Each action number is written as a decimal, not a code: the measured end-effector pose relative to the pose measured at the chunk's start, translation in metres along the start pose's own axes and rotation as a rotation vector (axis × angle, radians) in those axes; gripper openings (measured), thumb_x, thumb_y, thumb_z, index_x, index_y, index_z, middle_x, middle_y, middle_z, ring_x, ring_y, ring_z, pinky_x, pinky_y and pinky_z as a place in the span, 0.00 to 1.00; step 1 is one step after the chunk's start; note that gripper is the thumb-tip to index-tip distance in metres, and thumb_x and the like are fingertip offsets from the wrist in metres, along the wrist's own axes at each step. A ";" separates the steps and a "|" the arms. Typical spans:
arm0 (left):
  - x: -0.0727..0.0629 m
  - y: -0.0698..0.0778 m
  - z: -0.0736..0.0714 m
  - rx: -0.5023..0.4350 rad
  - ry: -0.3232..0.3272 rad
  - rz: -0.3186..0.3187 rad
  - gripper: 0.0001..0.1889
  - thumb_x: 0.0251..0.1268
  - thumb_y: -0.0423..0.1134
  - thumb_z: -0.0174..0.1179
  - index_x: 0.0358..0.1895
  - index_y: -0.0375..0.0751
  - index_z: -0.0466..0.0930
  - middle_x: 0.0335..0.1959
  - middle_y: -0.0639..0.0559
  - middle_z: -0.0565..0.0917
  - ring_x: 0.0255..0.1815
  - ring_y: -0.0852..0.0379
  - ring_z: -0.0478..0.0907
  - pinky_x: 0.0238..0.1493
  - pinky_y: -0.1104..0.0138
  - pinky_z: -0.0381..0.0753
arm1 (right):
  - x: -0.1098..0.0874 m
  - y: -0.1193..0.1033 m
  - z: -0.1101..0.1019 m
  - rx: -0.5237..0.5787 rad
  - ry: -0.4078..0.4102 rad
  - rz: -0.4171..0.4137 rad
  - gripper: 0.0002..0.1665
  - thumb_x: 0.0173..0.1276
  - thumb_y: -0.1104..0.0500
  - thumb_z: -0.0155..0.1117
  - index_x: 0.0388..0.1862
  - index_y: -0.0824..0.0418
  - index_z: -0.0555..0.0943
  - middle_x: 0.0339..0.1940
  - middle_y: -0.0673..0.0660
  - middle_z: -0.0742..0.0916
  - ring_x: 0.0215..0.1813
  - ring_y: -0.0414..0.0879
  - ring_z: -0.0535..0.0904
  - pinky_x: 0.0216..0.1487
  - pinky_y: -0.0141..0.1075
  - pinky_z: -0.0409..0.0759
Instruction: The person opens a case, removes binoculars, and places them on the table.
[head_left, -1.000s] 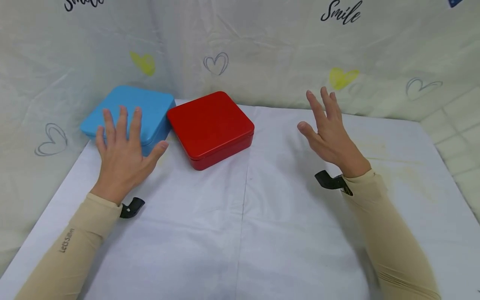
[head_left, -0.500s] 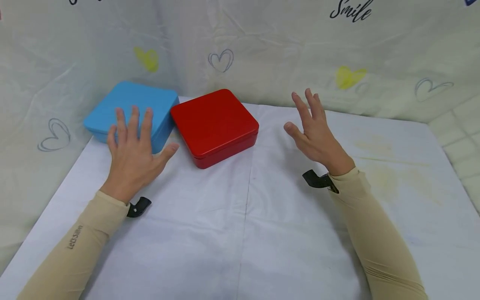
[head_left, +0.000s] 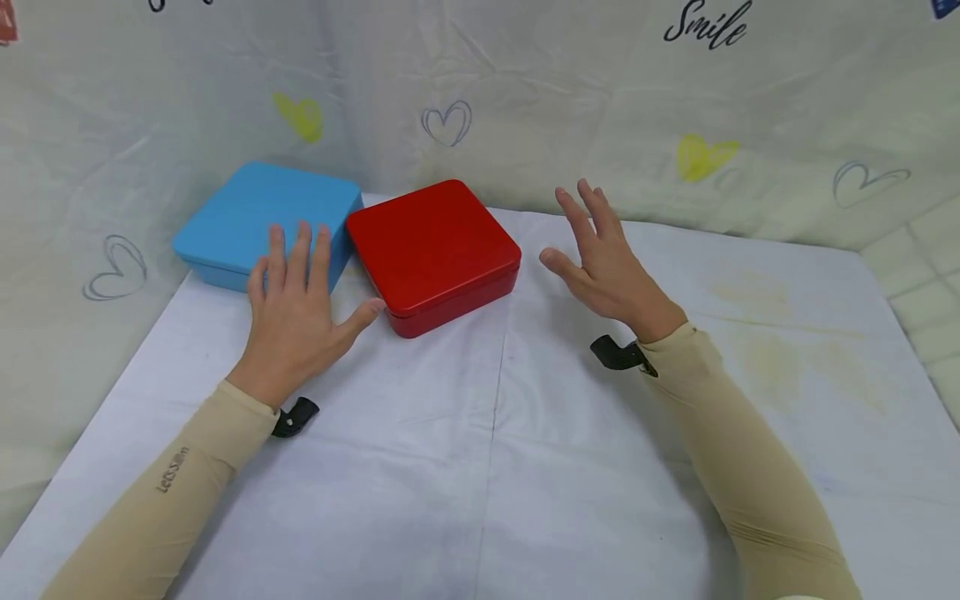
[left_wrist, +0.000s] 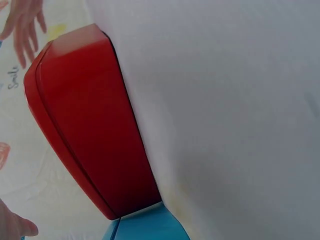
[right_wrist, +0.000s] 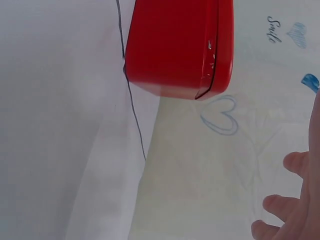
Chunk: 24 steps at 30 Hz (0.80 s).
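Note:
A closed red box (head_left: 435, 246) with rounded corners rests on the white-covered table, its lid on; the left wrist view shows its side wall (left_wrist: 95, 125). Touching or nearly touching its left side is a light blue box (head_left: 262, 212), also lidded. My left hand (head_left: 296, 333) hovers with spread, straight fingers before the blue box, hiding part of its front; the thumb tip is close to the red box's near corner, and contact cannot be told. My right hand (head_left: 607, 271) is raised to the right of the red box, apart from it, fingers extended and holding nothing.
The white tablecloth (head_left: 420, 483) has a crease running down its middle and faint yellowish stains at right. A pale curtain (head_left: 540, 100) printed with hearts and "Smile" hangs right behind the boxes and along the left side.
My left hand has moved right, toward the red box's near corner. My right hand has moved left, closer to the red box. The view has shifted slightly; both boxes stay put.

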<state>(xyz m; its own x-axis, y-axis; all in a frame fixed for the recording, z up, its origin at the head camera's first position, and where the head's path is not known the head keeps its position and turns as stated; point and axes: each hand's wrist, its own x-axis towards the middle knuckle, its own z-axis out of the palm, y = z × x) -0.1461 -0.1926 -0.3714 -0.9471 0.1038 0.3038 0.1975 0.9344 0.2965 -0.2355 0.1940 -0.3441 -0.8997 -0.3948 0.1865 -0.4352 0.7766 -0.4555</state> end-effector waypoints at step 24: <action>0.004 0.023 0.013 -0.033 -0.066 -0.019 0.60 0.64 0.75 0.55 0.85 0.40 0.38 0.87 0.38 0.48 0.87 0.32 0.40 0.77 0.31 0.55 | 0.033 -0.021 0.020 -0.031 -0.106 -0.042 0.54 0.73 0.25 0.49 0.87 0.41 0.41 0.89 0.54 0.45 0.89 0.56 0.38 0.82 0.67 0.57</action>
<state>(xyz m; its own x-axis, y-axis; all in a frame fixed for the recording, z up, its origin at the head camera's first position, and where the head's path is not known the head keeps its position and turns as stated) -0.1486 -0.1664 -0.3750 -0.9652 0.1094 0.2374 0.1865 0.9246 0.3321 -0.2555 0.1547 -0.3453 -0.8726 -0.4757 0.1106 -0.4746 0.7727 -0.4215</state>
